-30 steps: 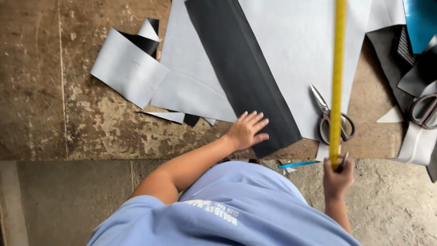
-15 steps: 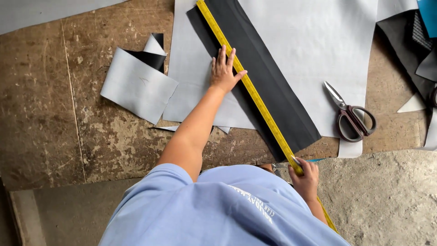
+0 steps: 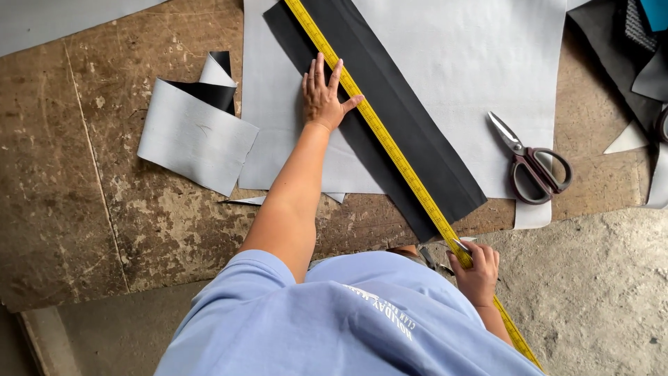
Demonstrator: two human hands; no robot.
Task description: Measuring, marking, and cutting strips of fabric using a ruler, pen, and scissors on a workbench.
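The left hand lies flat, fingers spread, on the black strip, pinning the yellow tape measure. The right hand, at five o'clock, pinches the tape's near end. Scissors lie at three o'clock.

Person seen from above. Light blue short-sleeved T-shirt, soft cotton look, loose fit with folds across back and shoulder. Small white printed lettering on back, running slantwise. Left sleeve ends above elbow; forearm bare below it. Left hand bare: no glove, ring, watch or bracelet visible. Right hand bare too, wrist uncovered, upper arm hidden behind shirt. Fingernails short, unpainted as far as can be told.
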